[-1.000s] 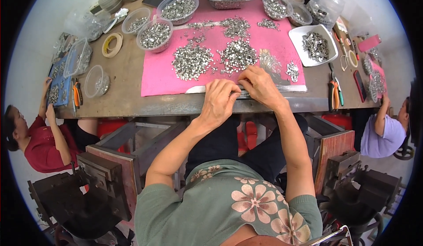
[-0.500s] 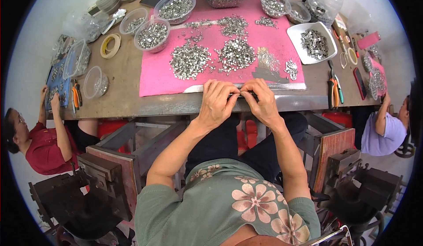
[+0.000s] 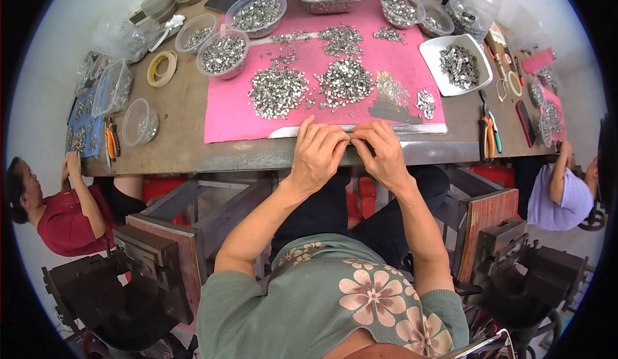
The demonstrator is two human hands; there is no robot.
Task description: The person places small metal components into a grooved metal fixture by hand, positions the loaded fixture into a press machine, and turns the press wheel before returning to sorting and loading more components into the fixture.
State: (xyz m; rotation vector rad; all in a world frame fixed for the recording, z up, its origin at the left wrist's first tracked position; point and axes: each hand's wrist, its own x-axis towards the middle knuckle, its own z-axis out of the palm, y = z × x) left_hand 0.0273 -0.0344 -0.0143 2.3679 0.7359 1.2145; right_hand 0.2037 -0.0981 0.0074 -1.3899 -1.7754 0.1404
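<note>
At the bench's front edge, my left hand (image 3: 317, 152) and my right hand (image 3: 381, 150) meet, thumbs and fingers pinched closed. Whatever lies between the fingertips is too small and covered to make out. Just beyond them a pink mat (image 3: 226, 111) bears two large heaps of small silvery metal pieces, a left heap (image 3: 278, 92) and a right heap (image 3: 346, 81). Closer to my right hand are a bunch of thin metal pins (image 3: 391, 89), a flat grey piece (image 3: 391, 112) and a little pile of silvery strips (image 3: 425, 103).
Tubs of metal pieces (image 3: 256, 13) line the back. A white tray (image 3: 477, 76) stands right, near orange-handled pliers (image 3: 484, 141) and a dark phone (image 3: 525, 124). A tape roll (image 3: 162, 69) lies left. Co-workers sit at the left (image 3: 67, 220) and right (image 3: 560, 195).
My hands stay together at the edge, with only slight shifts of the fingers. The co-worker at the left has drawn both hands together and lower.
</note>
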